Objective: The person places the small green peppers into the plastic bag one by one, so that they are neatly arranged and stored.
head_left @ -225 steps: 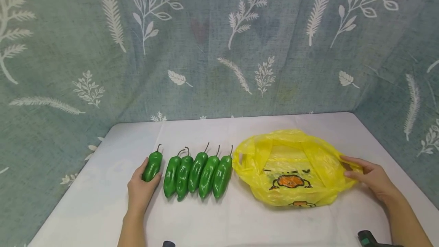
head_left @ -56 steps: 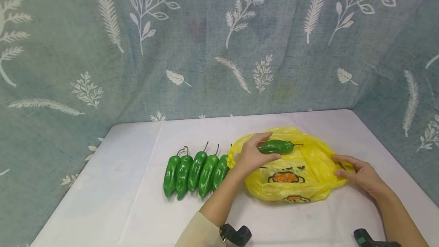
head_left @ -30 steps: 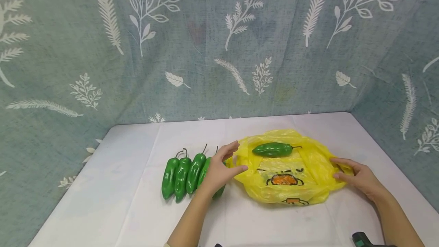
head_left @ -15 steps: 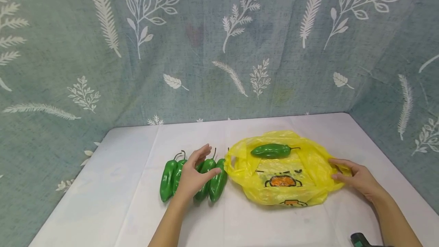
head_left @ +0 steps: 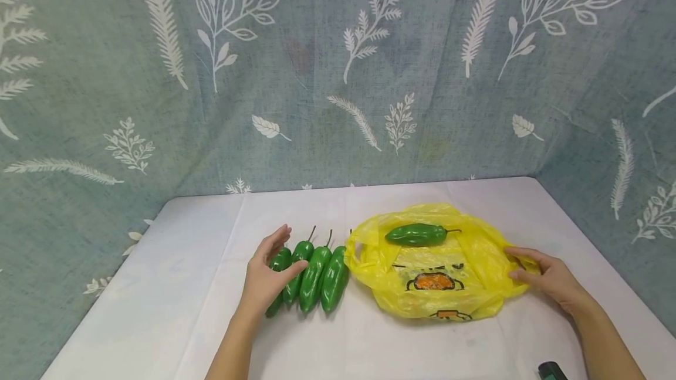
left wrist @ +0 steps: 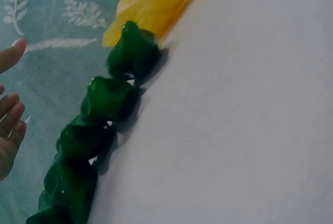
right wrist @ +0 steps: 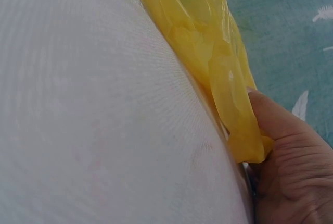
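Observation:
Several glossy green chili peppers (head_left: 315, 280) lie side by side in a row, stems pointing away. Over the left end of the row is my left hand (head_left: 264, 280), thumb and fingers spread apart, holding nothing and partly hiding the leftmost peppers. In the left wrist view its fingers (left wrist: 11, 117) are beside the row of peppers (left wrist: 106, 99). A yellow plastic bag (head_left: 486, 245) lies to the right of the row, its mouth spread. One chili pepper (head_left: 416, 234) lies inside it. My right hand (head_left: 557, 283) holds the bag's right edge; its thumb (right wrist: 276, 117) presses against the gathered plastic.
A white cloth (head_left: 412, 350) covers the table. Behind and at the sides hangs a green-blue curtain (head_left: 317, 104) with white leaf prints. A dark device (head_left: 551, 371) shows at the bottom edge near the right forearm.
My left hand carried one chili pepper from the row's left into the bag, let go, and moved back left over the row. The right hand stays at the bag's edge.

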{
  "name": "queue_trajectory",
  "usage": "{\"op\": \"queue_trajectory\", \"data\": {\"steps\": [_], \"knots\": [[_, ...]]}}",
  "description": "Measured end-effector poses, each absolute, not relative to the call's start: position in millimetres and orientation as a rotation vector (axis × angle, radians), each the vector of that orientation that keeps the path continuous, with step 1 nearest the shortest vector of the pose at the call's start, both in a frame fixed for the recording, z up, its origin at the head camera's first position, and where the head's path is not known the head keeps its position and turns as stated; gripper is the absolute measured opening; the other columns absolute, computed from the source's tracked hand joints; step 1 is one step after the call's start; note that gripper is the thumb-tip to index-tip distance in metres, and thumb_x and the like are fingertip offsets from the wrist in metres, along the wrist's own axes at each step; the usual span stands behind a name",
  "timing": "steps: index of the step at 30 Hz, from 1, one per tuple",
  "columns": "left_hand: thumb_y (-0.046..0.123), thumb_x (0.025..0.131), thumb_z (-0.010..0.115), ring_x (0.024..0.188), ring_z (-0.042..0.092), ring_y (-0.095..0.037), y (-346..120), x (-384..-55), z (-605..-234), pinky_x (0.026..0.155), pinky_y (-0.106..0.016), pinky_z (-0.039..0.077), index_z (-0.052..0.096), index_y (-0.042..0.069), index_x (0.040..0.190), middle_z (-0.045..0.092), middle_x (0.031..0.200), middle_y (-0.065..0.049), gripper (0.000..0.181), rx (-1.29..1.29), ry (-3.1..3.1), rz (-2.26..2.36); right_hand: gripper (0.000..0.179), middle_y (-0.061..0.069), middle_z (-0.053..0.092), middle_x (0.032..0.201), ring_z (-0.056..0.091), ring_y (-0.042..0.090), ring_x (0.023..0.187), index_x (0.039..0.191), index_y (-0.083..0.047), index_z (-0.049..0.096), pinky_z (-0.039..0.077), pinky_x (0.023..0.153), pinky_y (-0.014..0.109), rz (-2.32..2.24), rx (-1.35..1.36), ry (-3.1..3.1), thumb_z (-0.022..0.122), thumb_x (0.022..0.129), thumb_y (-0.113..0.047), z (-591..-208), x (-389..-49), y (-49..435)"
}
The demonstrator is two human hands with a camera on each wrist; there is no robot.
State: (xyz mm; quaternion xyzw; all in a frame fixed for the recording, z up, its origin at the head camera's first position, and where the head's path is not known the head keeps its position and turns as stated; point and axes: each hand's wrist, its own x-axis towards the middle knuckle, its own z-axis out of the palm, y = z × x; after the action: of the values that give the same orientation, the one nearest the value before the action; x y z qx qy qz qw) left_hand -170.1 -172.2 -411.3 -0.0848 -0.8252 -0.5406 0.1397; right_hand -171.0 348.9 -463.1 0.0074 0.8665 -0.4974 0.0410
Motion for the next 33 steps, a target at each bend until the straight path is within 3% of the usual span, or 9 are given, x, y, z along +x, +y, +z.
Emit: {"op": "queue_trajectory", "data": {"steps": [4, 7, 14, 23, 33], "knots": [[0.017, 0.075, 0.080, 0.130, 0.043, -0.018, -183, -171, -411, 0.103, -0.009, 0.031, 0.042, 0.015, 0.141, 0.048, 0.139, -0.007, 0.077, -0.201, -2.387, -1.557, 0.066, -0.026, 0.046, 0.119, 0.021, 0.048, 0.134, 0.136, 0.001, 0.047, 0.018, 0.107, 0.063, -1.511, 0.032, 2.662, 0.072, 0.083, -0.032, -464, -171, 349], [0.018, 0.075, 0.080, 0.131, 0.041, -0.021, -191, -171, -413, 0.105, -0.014, 0.031, 0.039, 0.012, 0.143, 0.047, 0.141, -0.008, 0.079, -0.145, -2.417, -1.538, 0.068, -0.022, 0.047, 0.122, 0.022, 0.048, 0.134, 0.136, 0.002, 0.046, 0.019, 0.106, 0.063, -1.499, 0.037, 2.661, 0.072, 0.084, -0.032, -464, -170, 348], [0.024, 0.078, 0.078, 0.136, 0.035, -0.026, -216, -174, -419, 0.113, -0.041, 0.026, 0.034, 0.013, 0.146, 0.041, 0.145, -0.010, 0.082, -0.061, -2.507, -1.525, 0.065, -0.039, 0.040, 0.107, 0.021, 0.048, 0.133, 0.136, 0.002, 0.046, 0.016, 0.107, 0.064, -1.526, 0.010, 2.655, 0.071, 0.085, -0.030, -465, -172, 351], [0.027, 0.077, 0.079, 0.140, 0.028, -0.030, -243, -176, -422, 0.114, -0.040, 0.025, 0.022, 0.011, 0.151, 0.031, 0.152, -0.012, 0.095, 0.003, -2.626, -1.543, 0.065, -0.038, 0.040, 0.107, 0.021, 0.048, 0.133, 0.136, 0.003, 0.046, 0.017, 0.106, 0.065, -1.517, 0.007, 2.658, 0.071, 0.085, -0.031, -467, -173, 351], [0.013, 0.079, 0.076, 0.139, 0.024, -0.040, -260, -174, -428, 0.113, -0.046, 0.023, 0.015, 0.001, 0.150, 0.024, 0.152, -0.023, 0.095, -0.112, -2.705, -1.584, 0.064, -0.041, 0.039, 0.104, 0.021, 0.049, 0.132, 0.135, 0.003, 0.046, 0.016, 0.105, 0.066, -1.509, -0.016, 2.668, 0.070, 0.086, -0.029, -465, -172, 351]]}}
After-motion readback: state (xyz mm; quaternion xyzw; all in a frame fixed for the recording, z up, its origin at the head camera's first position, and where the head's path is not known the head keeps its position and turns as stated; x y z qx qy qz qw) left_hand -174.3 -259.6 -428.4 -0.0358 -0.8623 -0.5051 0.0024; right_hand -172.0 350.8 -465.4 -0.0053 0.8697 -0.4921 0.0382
